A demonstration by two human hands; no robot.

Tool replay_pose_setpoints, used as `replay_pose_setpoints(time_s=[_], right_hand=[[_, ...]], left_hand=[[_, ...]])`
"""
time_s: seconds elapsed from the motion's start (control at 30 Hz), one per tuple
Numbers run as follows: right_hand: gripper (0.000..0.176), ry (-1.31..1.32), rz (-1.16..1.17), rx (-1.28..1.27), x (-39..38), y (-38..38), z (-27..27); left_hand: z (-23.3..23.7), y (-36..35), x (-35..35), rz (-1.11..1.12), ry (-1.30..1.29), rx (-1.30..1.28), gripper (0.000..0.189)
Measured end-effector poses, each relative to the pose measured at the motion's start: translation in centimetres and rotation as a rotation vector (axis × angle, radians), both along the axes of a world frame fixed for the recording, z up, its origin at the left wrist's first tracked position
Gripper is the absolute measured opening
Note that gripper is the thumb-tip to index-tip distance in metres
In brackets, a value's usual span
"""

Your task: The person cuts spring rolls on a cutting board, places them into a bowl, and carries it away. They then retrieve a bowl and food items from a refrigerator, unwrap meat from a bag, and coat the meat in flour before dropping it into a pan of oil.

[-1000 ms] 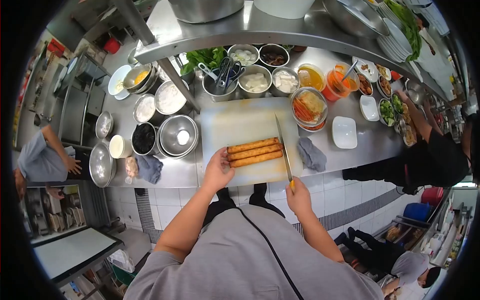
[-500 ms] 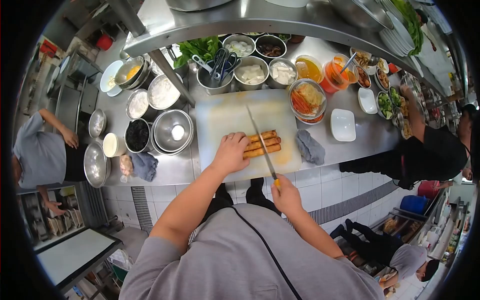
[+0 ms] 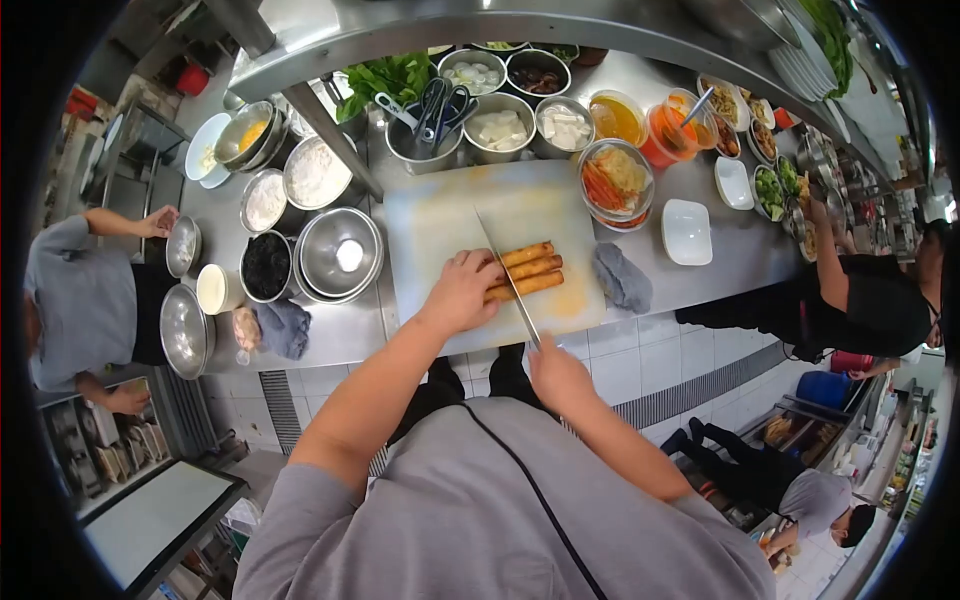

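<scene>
Three browned rolls [image 3: 535, 275] lie side by side on a pale cutting board [image 3: 430, 220]. My left hand [image 3: 462, 290] presses on their left ends, fingers curled over them. My right hand [image 3: 562, 378] is wrapped round the handle of a long knife [image 3: 508, 275]. The blade runs from my right hand up and to the left, across the rolls just right of my left fingers. Whether it has cut into them cannot be made out. A grey cloth [image 3: 622, 278] lies by the board's right edge.
Behind the board stand a pot of scissors [image 3: 425, 150] and several bowls of ingredients. Steel bowls [image 3: 340, 255] are on the left, a white square dish [image 3: 687, 232] on the right. A metal shelf [image 3: 500, 30] overhangs the back. Co-workers stand at left and right.
The knife has shifted left along the rolls, closer to my left fingers, and my right hand has moved left and slightly up. The left co-worker's hand has risen toward a small bowl.
</scene>
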State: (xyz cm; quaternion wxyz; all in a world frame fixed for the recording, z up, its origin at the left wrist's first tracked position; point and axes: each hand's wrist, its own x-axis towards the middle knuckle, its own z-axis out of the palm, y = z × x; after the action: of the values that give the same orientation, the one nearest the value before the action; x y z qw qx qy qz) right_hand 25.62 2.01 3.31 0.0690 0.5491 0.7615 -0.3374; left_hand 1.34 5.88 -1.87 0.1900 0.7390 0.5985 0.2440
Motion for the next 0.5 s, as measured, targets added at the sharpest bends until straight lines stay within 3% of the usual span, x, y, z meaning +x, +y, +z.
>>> replay_pose_setpoints(time_s=[0.1, 0.3, 0.37, 0.5], right_hand=[[0.028, 0.037, -0.003, 0.103, -4.4, 4.2, -4.3], [0.028, 0.123, -0.013, 0.160, -4.0, 4.3, -5.1], [0.028, 0.124, -0.053, 0.164, -3.9, 2.9, -2.2], [0.028, 0.136, -0.088, 0.126, -1.2, -1.3, 0.5]], left_hand=[[-0.1, 0.5, -0.2, -0.019, -0.010, -0.058, 0.048], [0.8, -1.3, -0.4, 0.000, -0.036, 0.025, 0.051], [1.9, -2.1, -1.4, 0.132, -0.075, 0.112, 0.052], [2.1, -2.8, -3.3, 0.155, -0.058, 0.071, 0.052]])
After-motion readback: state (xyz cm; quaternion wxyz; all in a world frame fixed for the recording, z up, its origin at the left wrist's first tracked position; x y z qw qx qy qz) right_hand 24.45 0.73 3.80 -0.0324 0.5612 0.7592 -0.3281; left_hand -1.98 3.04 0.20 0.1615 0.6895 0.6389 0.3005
